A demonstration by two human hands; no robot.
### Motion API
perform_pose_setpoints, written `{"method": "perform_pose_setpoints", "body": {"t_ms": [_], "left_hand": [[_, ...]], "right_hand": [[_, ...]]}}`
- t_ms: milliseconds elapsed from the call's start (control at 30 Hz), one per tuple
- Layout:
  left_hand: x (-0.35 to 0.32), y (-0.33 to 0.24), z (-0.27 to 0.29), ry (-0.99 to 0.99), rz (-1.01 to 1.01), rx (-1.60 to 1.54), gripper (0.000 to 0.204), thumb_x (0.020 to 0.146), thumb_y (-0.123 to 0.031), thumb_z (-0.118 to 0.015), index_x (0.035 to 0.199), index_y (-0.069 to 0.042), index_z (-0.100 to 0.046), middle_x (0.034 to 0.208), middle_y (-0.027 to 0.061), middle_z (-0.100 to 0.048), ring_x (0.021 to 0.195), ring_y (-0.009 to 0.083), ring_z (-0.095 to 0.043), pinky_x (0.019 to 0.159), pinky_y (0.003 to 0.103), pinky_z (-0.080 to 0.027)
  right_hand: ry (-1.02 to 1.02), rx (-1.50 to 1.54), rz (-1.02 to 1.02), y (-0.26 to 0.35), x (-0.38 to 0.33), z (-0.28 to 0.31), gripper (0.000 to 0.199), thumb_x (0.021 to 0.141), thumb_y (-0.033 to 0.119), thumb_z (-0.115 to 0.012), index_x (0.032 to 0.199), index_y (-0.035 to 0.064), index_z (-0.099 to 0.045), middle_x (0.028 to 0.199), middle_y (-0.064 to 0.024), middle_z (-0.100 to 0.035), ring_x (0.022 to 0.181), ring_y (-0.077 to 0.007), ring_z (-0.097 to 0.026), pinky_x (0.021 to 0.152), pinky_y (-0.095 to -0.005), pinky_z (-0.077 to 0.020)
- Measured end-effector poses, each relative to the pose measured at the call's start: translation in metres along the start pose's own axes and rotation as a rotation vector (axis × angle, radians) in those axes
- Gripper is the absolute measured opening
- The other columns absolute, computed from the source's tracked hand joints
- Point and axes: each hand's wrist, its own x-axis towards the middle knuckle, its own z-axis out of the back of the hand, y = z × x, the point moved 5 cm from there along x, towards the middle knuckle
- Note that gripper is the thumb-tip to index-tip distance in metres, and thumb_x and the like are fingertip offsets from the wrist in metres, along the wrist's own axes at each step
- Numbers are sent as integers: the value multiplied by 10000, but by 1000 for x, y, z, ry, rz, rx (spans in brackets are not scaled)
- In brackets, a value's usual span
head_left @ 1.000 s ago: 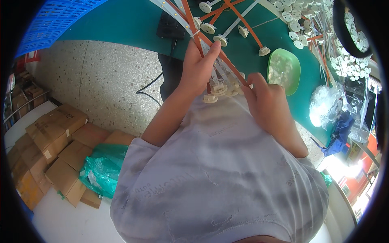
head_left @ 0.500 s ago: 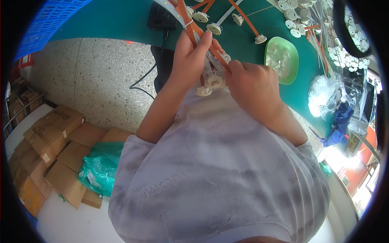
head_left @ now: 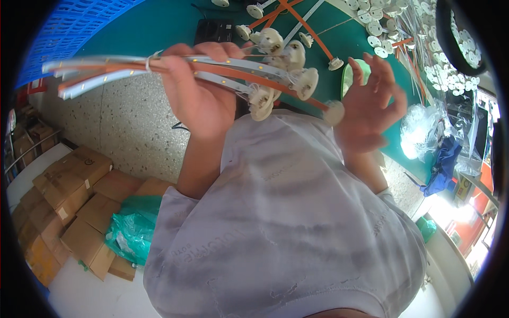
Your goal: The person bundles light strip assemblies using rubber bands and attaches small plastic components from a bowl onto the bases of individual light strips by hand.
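Note:
My left hand (head_left: 199, 90) is closed around a bundle of LED strips (head_left: 228, 69), white and orange, held roughly level above the table's near edge. A thin tie (head_left: 154, 61) binds the strips beside my thumb. Round white end caps (head_left: 306, 84) with fine wires cluster at the bundle's right end. One orange strip reaches farther right, its cap (head_left: 333, 113) blurred near my other hand. My right hand (head_left: 371, 103) is raised with its fingers apart and holds nothing. Behind it, a light green bowl (head_left: 347, 77) is mostly hidden.
More capped strips (head_left: 313, 34) lie across the green table (head_left: 339, 29), with a large pile of white caps (head_left: 456, 69) at far right. A black box (head_left: 213, 32) and a blue basket (head_left: 69, 32) stand left. Clear plastic (head_left: 419, 127) lies right; cardboard boxes (head_left: 79, 169) are lower left.
The bundle has swung from steep to nearly level, its tied end now pointing left. My right hand has let go of the strip, moved right and opened, now covering much of the bowl.

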Motion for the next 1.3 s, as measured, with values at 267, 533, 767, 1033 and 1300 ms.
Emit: {"method": "perform_pose_setpoints", "body": {"t_ms": [267, 533, 767, 1033, 1300], "left_hand": [[-6, 11, -11, 126, -97, 257, 308, 1046, -421, -375, 1168, -158, -480, 1005, 105, -607, 999, 311, -574, 973, 603, -453], [-21, 34, -26, 138, -103, 400, 178, 1033, -176, -461, 1122, -84, -337, 935, 177, -614, 905, 273, -620, 901, 500, -496], [-2, 23, 4, -234, 184, -89, 194, 1021, -194, -466, 855, -106, -515, 551, -11, -479, 545, 150, -533, 825, 407, -490], [18, 8, 10, -110, 250, -735, 315, 991, -266, -505, 1083, 18, -606, 749, -4, -568, 853, 78, -567, 1082, 340, -387], [35, -13, 3, -112, 279, -455, 366, 1012, -321, -492, 1039, 20, -622, 744, -11, -568, 850, 86, -568, 1052, 300, -409]], "right_hand": [[-322, 687, -904, -18, -15, -12, 823, 889, 779, -308, 1440, 168, -333, 1476, -219, -333, 1326, -368, -378, 1069, -526, -350], [-279, 682, -927, -17, -15, -39, 807, 900, 759, -307, 1420, 143, -324, 1459, -225, -347, 1330, -363, -375, 1080, -525, -360], [-50, 432, -680, -18, -15, -53, 824, 872, 702, -485, 1429, 127, -291, 1447, -212, -368, 1316, -343, -395, 1072, -498, -367], [376, 702, -662, 5, -4, -91, 1067, 636, 87, -871, 1495, 97, -238, 1465, -134, -341, 1227, -304, -490, 907, -419, -488], [380, 140, -128, 22, 45, -91, 856, 584, 274, -899, 1345, 115, -539, 1404, -213, -413, 1237, -364, -453, 949, -420, -442]]}}
